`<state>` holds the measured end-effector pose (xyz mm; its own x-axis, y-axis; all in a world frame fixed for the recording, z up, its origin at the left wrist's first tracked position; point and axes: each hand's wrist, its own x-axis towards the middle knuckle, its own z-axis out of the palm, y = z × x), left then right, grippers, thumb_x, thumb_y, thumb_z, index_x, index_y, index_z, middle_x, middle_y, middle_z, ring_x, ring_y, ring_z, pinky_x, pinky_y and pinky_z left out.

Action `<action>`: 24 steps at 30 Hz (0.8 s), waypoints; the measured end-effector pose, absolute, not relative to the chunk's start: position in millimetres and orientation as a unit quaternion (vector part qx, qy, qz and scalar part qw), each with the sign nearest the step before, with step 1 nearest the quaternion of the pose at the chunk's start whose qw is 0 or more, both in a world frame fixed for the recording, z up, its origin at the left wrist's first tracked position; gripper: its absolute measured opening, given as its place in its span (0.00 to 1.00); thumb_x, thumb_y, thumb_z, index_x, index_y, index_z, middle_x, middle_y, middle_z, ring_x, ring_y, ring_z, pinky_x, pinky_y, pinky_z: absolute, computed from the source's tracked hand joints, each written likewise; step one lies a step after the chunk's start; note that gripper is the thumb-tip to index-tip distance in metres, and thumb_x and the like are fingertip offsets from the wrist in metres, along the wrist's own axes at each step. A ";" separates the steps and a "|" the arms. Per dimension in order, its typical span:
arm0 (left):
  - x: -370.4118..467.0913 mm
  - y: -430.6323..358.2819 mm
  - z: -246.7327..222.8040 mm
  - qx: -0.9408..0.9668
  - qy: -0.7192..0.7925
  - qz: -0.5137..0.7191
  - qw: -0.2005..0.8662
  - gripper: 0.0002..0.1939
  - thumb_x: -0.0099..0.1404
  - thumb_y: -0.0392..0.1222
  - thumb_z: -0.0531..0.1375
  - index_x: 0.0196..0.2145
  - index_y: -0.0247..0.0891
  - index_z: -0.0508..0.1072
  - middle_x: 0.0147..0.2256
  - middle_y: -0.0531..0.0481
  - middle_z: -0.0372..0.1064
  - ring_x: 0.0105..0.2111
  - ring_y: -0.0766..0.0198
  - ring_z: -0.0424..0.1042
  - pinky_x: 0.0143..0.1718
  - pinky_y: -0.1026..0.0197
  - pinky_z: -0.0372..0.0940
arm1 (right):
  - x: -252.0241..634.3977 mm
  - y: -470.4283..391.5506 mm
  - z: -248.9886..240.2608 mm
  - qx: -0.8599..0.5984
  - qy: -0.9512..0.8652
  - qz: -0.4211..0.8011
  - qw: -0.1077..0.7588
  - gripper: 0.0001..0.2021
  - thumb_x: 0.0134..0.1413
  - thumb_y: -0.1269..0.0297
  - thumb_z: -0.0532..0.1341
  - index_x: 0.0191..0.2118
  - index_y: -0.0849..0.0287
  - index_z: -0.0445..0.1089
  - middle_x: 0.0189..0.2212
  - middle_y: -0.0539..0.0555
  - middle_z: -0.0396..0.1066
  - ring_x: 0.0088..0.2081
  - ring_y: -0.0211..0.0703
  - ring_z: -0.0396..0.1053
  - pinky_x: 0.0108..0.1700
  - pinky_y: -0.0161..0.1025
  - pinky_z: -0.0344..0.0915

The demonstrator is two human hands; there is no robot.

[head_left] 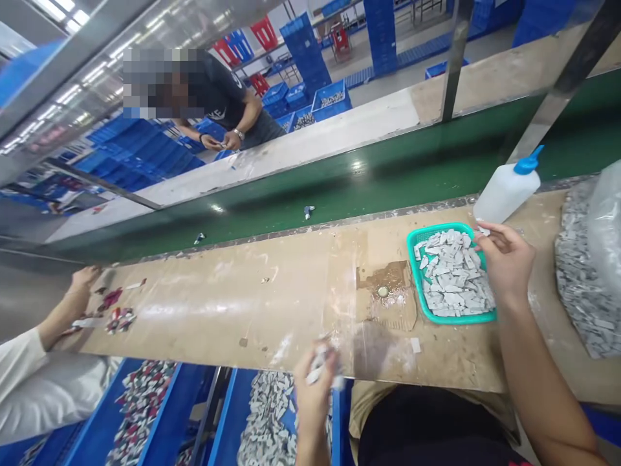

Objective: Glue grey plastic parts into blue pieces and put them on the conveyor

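Note:
My left hand (313,388), smeared by motion, is closed around small grey-and-white pieces (317,367) over the near table edge. Beneath it, a blue bin (220,421) holds many similar grey-and-white pieces (266,414). My right hand (509,262) pinches a small white piece (484,228) between thumb and fingertips. That hand is at the right rim of a teal plastic basket (413,259), which is full of flat, whitish, angular pieces (456,278). Just behind my right fingers stands a white squeeze bottle (504,194) with a blue nozzle.
A clear plastic bag (582,278) of grey pieces lies at the right. A stained cardboard patch (388,307) adjoins the basket. Beyond the table runs a green conveyor (359,171) carrying small parts. A co-worker's arm (68,304) reaches in at left; another person (228,97) works opposite.

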<state>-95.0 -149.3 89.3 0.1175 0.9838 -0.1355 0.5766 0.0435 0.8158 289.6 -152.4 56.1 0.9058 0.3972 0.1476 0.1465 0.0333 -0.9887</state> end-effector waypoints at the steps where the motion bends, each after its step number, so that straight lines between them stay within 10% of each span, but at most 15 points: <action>1: -52.1 -141.9 94.5 0.679 0.544 0.278 0.406 0.16 0.61 0.55 0.58 0.27 0.40 0.70 0.22 0.52 0.65 0.22 0.65 0.65 0.24 0.64 0.64 | 291.7 -153.7 57.2 -0.687 -0.182 0.083 0.699 0.14 0.46 0.64 0.69 0.40 0.64 0.79 0.32 0.60 0.79 0.28 0.41 0.71 0.31 0.38 0.69; 5: 108.0 -115.6 90.3 0.838 0.346 0.286 0.312 0.06 0.61 0.44 0.62 0.31 0.39 0.74 0.27 0.52 0.68 0.29 0.64 0.69 0.34 0.63 0.68 | 296.8 -156.4 60.6 -0.671 -0.133 0.048 0.728 0.15 0.44 0.65 0.67 0.41 0.63 0.78 0.34 0.58 0.79 0.29 0.42 0.73 0.33 0.39 0.70; 11: 189.8 -97.8 52.1 0.932 0.330 0.088 0.120 0.18 0.71 0.53 0.56 0.50 0.40 0.72 0.42 0.41 0.73 0.47 0.52 0.71 0.41 0.58 0.69 | 300.3 -153.1 53.6 -0.664 -0.106 0.040 0.739 0.15 0.42 0.65 0.67 0.40 0.59 0.77 0.36 0.57 0.79 0.32 0.46 0.75 0.37 0.44 0.73; 19: 172.0 -100.4 68.5 0.915 0.345 -0.002 0.211 0.52 0.56 0.78 0.55 0.64 0.34 0.60 0.65 0.24 0.54 0.68 0.30 0.51 0.64 0.33 0.53 | 296.2 -147.9 43.7 -0.686 -0.150 0.111 0.704 0.12 0.43 0.62 0.68 0.37 0.55 0.77 0.32 0.51 0.78 0.31 0.44 0.74 0.38 0.44 0.73; 24: 103.8 -105.0 83.9 0.888 0.296 0.154 0.317 0.39 0.68 0.63 0.56 0.68 0.41 0.55 0.65 0.32 0.57 0.67 0.43 0.58 0.62 0.43 0.63 | 296.1 -148.3 46.2 -0.706 -0.179 0.144 0.670 0.13 0.42 0.61 0.67 0.38 0.56 0.77 0.32 0.52 0.78 0.30 0.43 0.74 0.36 0.42 0.72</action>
